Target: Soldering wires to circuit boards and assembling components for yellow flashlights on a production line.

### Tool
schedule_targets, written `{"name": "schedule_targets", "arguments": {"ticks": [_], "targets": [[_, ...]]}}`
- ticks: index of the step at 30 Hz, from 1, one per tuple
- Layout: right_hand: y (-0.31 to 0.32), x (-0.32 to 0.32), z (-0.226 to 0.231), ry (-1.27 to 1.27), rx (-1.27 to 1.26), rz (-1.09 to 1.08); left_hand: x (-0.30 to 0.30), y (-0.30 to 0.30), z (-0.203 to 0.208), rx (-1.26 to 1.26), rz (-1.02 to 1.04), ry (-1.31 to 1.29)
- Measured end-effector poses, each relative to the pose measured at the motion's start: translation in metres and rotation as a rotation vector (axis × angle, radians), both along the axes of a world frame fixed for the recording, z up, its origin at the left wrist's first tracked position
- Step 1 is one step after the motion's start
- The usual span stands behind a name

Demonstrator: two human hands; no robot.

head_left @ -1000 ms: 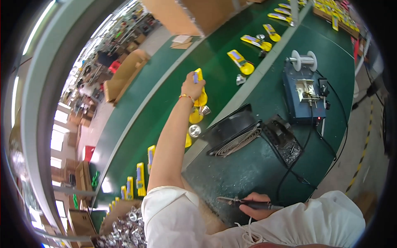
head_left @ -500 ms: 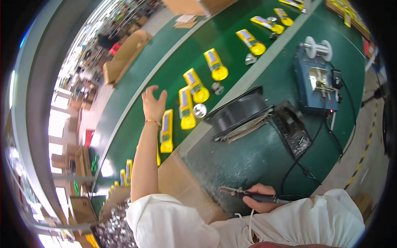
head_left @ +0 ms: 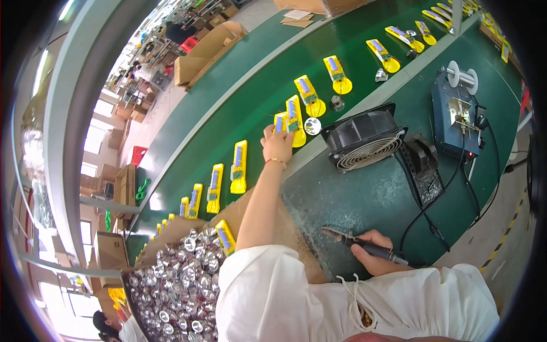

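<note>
My left hand, at the end of an outstretched arm, has its fingers closed on a yellow flashlight half-shell on the green belt. Right beside it lies another yellow shell with a purple-blue cell and a green circuit board. A round silver reflector sits just to the right of these. Low over the bench, my right hand is wrapped round the black handle of a soldering iron. Its tip end points left, over scattered bits on the bench.
More yellow shells line the green belt. A black fan, an iron stand and a blue soldering unit with a wire spool stand on the right. A carton of shiny reflectors sits at lower left, with one shell at its edge.
My left hand, spread above the belt before, has come down and closed on a yellow shell. The view has shifted, showing more of the reflector carton. My right hand still holds the soldering iron.
</note>
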State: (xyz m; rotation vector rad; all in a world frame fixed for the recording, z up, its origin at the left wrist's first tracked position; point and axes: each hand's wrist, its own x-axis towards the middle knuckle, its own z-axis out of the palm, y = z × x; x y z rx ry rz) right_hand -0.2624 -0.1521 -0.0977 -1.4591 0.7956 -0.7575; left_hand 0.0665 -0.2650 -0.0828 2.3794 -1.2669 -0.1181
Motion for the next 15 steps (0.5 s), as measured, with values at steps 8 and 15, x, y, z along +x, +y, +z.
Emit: {"name": "schedule_targets", "arguments": {"ticks": [8,15], "targets": [[-0.002,0.002,-0.001,-0.081,0.032,-0.024,-0.069,0.198,0.031,-0.010,0.079,-0.238],[-0.003,0.005,-0.001,-0.071,0.032,-0.026,-0.147,0.292,0.049,-0.011,0.182,-0.226]]}}
